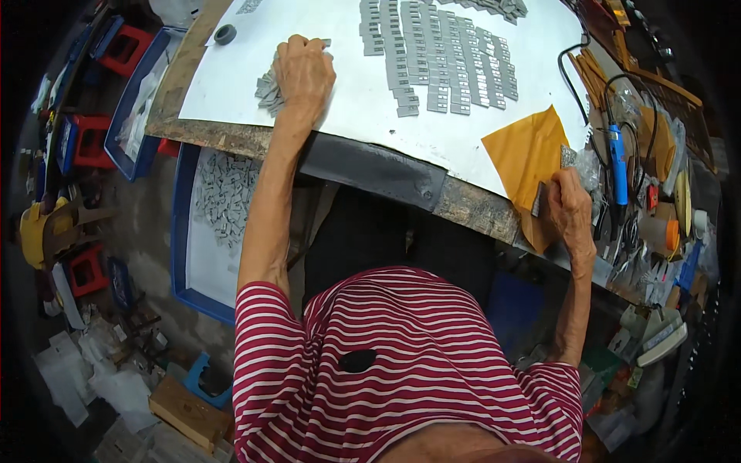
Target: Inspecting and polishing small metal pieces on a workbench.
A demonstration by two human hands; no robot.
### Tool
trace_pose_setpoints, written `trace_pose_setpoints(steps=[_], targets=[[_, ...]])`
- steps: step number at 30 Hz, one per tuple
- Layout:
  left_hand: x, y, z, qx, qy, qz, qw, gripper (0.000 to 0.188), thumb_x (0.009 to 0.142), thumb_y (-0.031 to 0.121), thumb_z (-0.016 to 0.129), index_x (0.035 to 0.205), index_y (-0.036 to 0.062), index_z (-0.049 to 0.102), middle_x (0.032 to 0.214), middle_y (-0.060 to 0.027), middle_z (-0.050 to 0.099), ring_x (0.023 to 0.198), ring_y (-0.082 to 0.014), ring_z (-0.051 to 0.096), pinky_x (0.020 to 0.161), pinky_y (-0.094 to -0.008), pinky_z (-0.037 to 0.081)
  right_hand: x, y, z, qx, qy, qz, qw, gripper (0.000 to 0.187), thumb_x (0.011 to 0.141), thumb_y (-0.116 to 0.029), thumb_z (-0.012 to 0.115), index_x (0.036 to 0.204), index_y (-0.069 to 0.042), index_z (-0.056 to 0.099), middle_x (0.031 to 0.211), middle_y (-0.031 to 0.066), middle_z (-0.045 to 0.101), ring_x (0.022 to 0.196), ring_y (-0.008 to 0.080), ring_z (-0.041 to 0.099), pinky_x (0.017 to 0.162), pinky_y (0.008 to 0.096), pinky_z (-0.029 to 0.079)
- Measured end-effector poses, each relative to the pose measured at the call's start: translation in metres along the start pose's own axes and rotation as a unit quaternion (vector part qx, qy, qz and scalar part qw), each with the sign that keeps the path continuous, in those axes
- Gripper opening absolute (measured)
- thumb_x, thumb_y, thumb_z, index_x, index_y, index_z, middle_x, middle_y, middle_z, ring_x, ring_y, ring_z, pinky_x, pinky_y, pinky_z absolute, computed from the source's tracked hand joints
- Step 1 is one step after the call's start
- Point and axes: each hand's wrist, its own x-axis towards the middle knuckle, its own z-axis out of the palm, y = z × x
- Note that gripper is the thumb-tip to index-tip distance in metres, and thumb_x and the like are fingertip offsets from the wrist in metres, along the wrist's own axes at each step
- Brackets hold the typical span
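Shirt (432, 339) | left hand (306, 73) curled on pieces (267, 94) | right hand (570, 207) curled over paper (529, 150)

Over on the left I see red stools (90, 143), and lower down a brown box (189, 413) just beside a blue plastic piece (194, 378). To the right I make out a blue-handled tool (617, 164) near an orange-lidded container (658, 231).

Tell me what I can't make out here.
In the head view:
1. What the left hand grips, if anything: its own back hides that.
2. The flat grey thing at the right hand: the hand covers part; one piece or two, unclear.
3. Grey heap: cut off by the upper edge.
4. Details on the grey rows: too small.
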Motion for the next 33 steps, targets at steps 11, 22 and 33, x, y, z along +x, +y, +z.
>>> trace_pose_setpoints(steps=[11,22,33], targets=[[0.006,-0.014,0.003,0.034,-0.041,0.066,0.996,0.012,0.07,0.01,0.059,0.082,0.0069,0.06,0.081,-0.0102,0.058,0.079,-0.0296,0.053,0.071,-0.0396,0.042,-0.001,-0.024,0.005,0.538,0.101,0.307,0.778,0.006,0.082,-0.003,0.052,0.08,0.002,0.055,0.062,0.0045,0.056,0.051,0.0079,0.052,0.046,0.0199,0.042],[-0.027,0.05,-0.045,-0.459,-0.031,-0.122,0.879,0.019,0.075,0.01,0.062,0.093,0.0062,0.065,0.083,-0.0042,0.062,0.074,-0.0133,0.054,0.067,-0.0256,0.045,-0.002,-0.049,0.024,0.746,0.11,0.26,0.603,0.009,0.081,0.0,0.055,0.088,0.004,0.056,0.073,0.0099,0.059,0.055,0.0082,0.052,0.047,0.0186,0.041],[-0.079,0.108,-0.065,-0.754,-0.192,-0.239,0.581,0.016,0.077,0.001,0.063,0.091,-0.0043,0.056,0.071,-0.0103,0.062,0.06,-0.0118,0.06,0.056,-0.0195,0.048,0.023,-0.101,0.036,0.75,0.074,0.246,0.61,0.014,0.078,-0.002,0.059,0.091,0.004,0.06,0.071,0.0064,0.059,0.055,0.0051,0.05,0.048,0.0164,0.04]])
